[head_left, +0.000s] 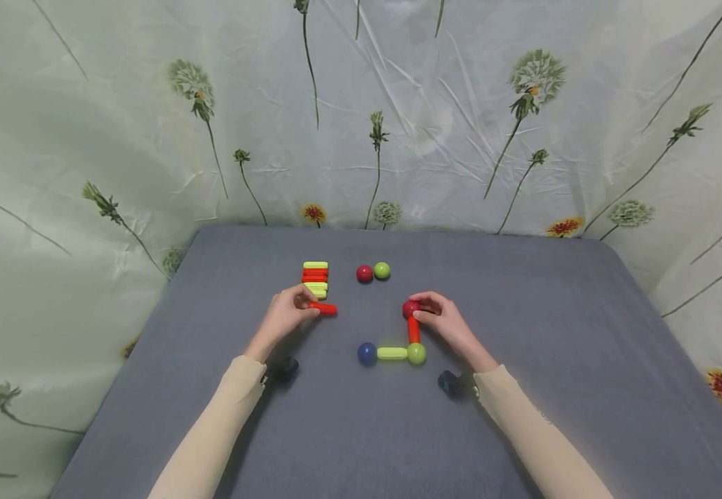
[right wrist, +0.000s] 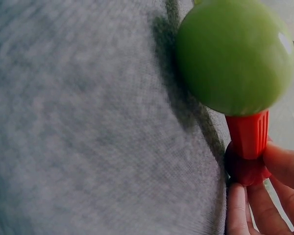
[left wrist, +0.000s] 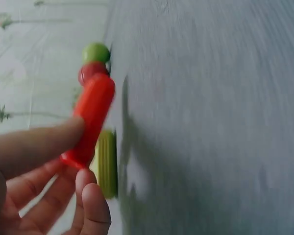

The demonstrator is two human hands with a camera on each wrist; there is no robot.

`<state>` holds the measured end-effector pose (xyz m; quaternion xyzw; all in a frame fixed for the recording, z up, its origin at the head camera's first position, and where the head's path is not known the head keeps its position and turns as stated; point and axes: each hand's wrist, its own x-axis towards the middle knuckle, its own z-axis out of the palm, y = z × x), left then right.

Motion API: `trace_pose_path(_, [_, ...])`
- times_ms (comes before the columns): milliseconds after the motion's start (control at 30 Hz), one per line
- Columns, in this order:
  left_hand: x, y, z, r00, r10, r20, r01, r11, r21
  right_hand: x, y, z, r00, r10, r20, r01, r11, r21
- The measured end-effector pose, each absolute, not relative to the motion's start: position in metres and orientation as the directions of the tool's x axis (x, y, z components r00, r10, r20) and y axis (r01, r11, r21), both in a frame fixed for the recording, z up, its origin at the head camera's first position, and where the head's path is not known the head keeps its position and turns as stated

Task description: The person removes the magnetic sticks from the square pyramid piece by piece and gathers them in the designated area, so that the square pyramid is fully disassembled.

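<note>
My left hand [head_left: 287, 317] pinches a red stick [left wrist: 95, 105] between thumb and fingers, its far end pointing right in the head view. My right hand [head_left: 448, 322] grips a red ball [head_left: 410, 309] that caps the far end of another red stick [right wrist: 249, 134]. That stick runs down to a green ball [right wrist: 235, 56], the corner of an L shape. From this corner a yellow-green stick [head_left: 392, 353] leads left to a blue ball [head_left: 367, 354]. The L-shaped piece lies on the grey table.
Beyond my left hand, several yellow and red sticks [head_left: 315, 272] lie side by side. A loose red ball [head_left: 364, 274] and a green ball [head_left: 382, 270] sit together farther back. A flower-patterned curtain [head_left: 348, 166] hangs behind the grey table [head_left: 523, 277].
</note>
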<state>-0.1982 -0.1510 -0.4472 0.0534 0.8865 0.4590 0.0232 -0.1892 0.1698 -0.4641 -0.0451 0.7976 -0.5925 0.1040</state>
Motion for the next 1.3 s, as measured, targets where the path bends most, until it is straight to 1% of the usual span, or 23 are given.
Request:
trace_pose_path(133, [-0.201, -0.163, -0.449, -0.999, 0.048, 0.021, 0.046, 0.608, 0.792, -0.189, 0.171, -0.463, -0.974, -0.200, -0.104, 0.043, 0.287, -0.957])
trace_pose_path(433, [-0.209, -0.162, -0.450, -0.999, 0.024, 0.030, 0.038, 0.675, 0.736, -0.190, 0.171, -0.465, -0.975, -0.200, -0.102, 0.040, 0.291, -0.956])
trace_pose_path(500, [-0.207, -0.159, -0.449, -0.996, 0.057, 0.065, 0.086, 0.676, 0.732, -0.190, 0.172, -0.465, -0.974, -0.202, -0.103, 0.041, 0.290, -0.956])
trace_pose_path(567, [-0.204, -0.153, -0.447, -0.983, 0.151, 0.108, 0.180, 0.643, 0.744, -0.191, 0.172, -0.466, -0.974, -0.201, -0.104, 0.043, 0.289, -0.956])
trace_pose_path(600, [-0.202, -0.148, -0.445, -0.967, 0.228, 0.111, 0.231, 0.607, 0.761, -0.191, 0.172, -0.466, -0.974, -0.199, -0.106, 0.045, 0.290, -0.956])
trace_pose_path(633, [-0.199, -0.144, -0.444, -0.939, 0.326, 0.110, 0.287, 0.567, 0.773, -0.191, 0.172, -0.466, -0.975, -0.197, -0.107, 0.047, 0.291, -0.956])
trace_pose_path(667, [-0.195, -0.138, -0.442, -0.897, 0.432, 0.094, 0.333, 0.520, 0.787, -0.191, 0.172, -0.466, -0.975, -0.196, -0.108, 0.048, 0.289, -0.956])
trace_pose_path(733, [-0.188, -0.126, -0.439, -0.776, 0.630, 0.023, 0.378, 0.435, 0.817, -0.191, 0.172, -0.466, -0.975, -0.196, -0.106, 0.045, 0.291, -0.956])
trace_pose_path(767, [-0.185, -0.119, -0.438, -0.710, 0.704, -0.025, 0.395, 0.428, 0.813, -0.190, 0.172, -0.466, -0.975, -0.196, -0.104, 0.044, 0.289, -0.956])
trace_pose_path(833, [-0.179, -0.106, -0.437, -0.609, 0.788, -0.087, 0.465, 0.444, 0.765, -0.190, 0.171, -0.466, -0.975, -0.198, -0.098, 0.038, 0.287, -0.957])
trace_pose_path(867, [-0.177, -0.101, -0.438, -0.580, 0.808, -0.105, 0.501, 0.455, 0.736, -0.190, 0.171, -0.466, -0.975, -0.202, -0.095, 0.035, 0.284, -0.958])
trace_pose_path(933, [-0.175, -0.091, -0.440, -0.563, 0.818, -0.119, 0.562, 0.484, 0.671, -0.189, 0.171, -0.467, -0.974, -0.204, -0.094, 0.034, 0.279, -0.960])
trace_pose_path(1000, [-0.175, -0.085, -0.443, -0.570, 0.815, -0.108, 0.589, 0.496, 0.638, -0.189, 0.171, -0.467, -0.974, -0.208, -0.094, 0.033, 0.278, -0.960])
trace_pose_path(1200, [-0.176, -0.082, -0.444, -0.578, 0.813, -0.072, 0.585, 0.474, 0.659, -0.189, 0.172, -0.467, -0.974, -0.205, -0.095, 0.036, 0.274, -0.961])
trace_pose_path(1300, [-0.177, -0.083, -0.443, -0.601, 0.797, -0.066, 0.560, 0.479, 0.676, -0.188, 0.172, -0.466, -0.974, -0.206, -0.093, 0.035, 0.268, -0.963])
